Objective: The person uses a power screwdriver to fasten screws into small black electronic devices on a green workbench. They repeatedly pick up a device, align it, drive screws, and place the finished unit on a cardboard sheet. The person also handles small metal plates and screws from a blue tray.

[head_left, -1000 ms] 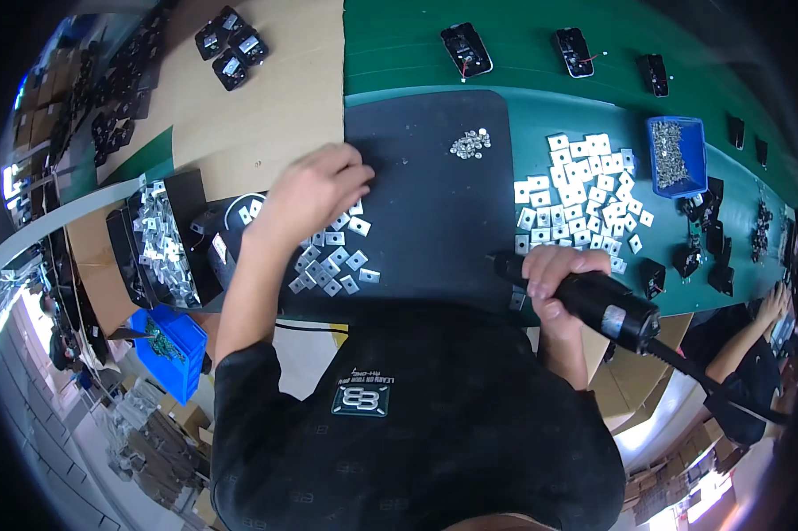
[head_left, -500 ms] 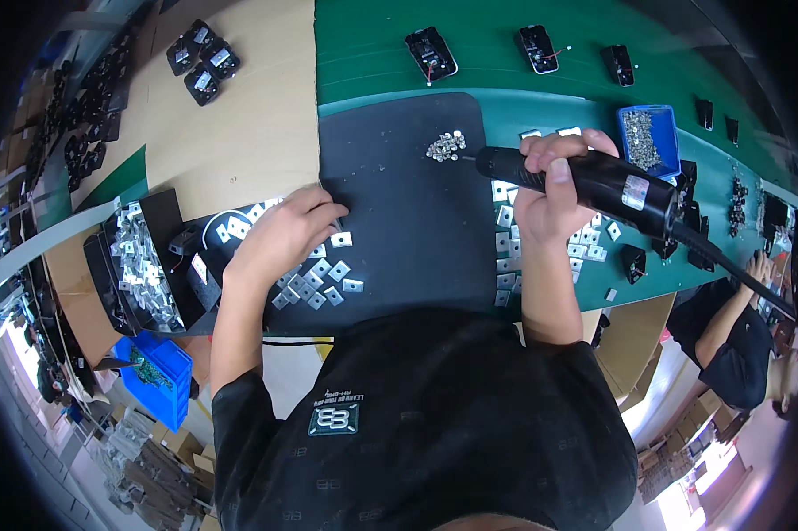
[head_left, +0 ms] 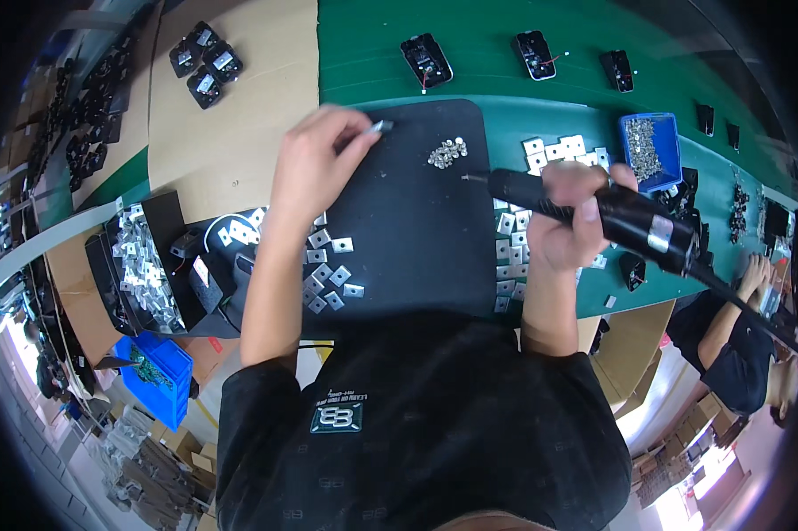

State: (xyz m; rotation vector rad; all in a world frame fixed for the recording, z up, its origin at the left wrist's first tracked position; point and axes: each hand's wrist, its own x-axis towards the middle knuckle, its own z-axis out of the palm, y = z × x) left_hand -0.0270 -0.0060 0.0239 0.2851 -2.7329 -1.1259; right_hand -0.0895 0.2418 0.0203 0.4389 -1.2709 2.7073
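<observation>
Silver plate [head_left: 381, 126] is pinched in the fingers of your left hand [head_left: 315, 159], over the far left part of the black mat [head_left: 416, 257]. It pokes out past your fingers toward the mat's right side. It is small and blurry, so it is hard to tell which way its long side runs, or if it touches the mat. Your left hand is the nearer one. Your right hand [head_left: 562, 237] is past the mat's right edge, its fingers wrapped around a fat black screwdriver [head_left: 642, 226]. That tool slants: its tip pokes in over the mat, and its cord end is off to the mat's right. A little pile of screws [head_left: 447, 153] sits on the mat's far right part, about between the plate and the tip, so it looks to be in the way. Loose plates [head_left: 339, 275] lie on the mat's near left part. Right of the mat, on the green desk [head_left: 523, 115], are spare plates [head_left: 522, 219] and a blue bin [head_left: 669, 146]. Brown cardboard [head_left: 239, 133] lies left of the mat.
</observation>
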